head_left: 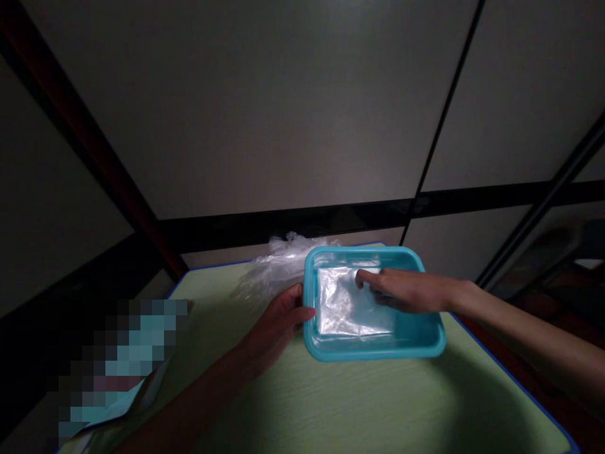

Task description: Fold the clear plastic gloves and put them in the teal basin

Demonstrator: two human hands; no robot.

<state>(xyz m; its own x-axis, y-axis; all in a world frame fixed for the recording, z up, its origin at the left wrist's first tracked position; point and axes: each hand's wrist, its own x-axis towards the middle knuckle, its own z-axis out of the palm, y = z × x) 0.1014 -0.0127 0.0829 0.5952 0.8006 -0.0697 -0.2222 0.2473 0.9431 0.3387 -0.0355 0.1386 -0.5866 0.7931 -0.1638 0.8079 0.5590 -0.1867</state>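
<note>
A turquoise plastic basket (373,354) is held over the green table, tilted toward me. My left hand (286,315) grips its left rim, thumb on the inside of the wall and fingers behind it. Flat against the basket's bottom lies a folded clear plastic bag (338,306). My right hand (401,290) reaches in over the right wall, its index finger bent and near the bag's upper right part. The other right fingers are loosely curled, and nothing shows between them. Whether the fingertips touch the bag I cannot tell.
Crumpled clear plastic bags (278,268) lie at the table's back, left of the basket. The green table (326,410) has a blue edge. A blurred-out flat item (127,372) lies at the left. Behind the table stand pale panels (293,113) with black strips.
</note>
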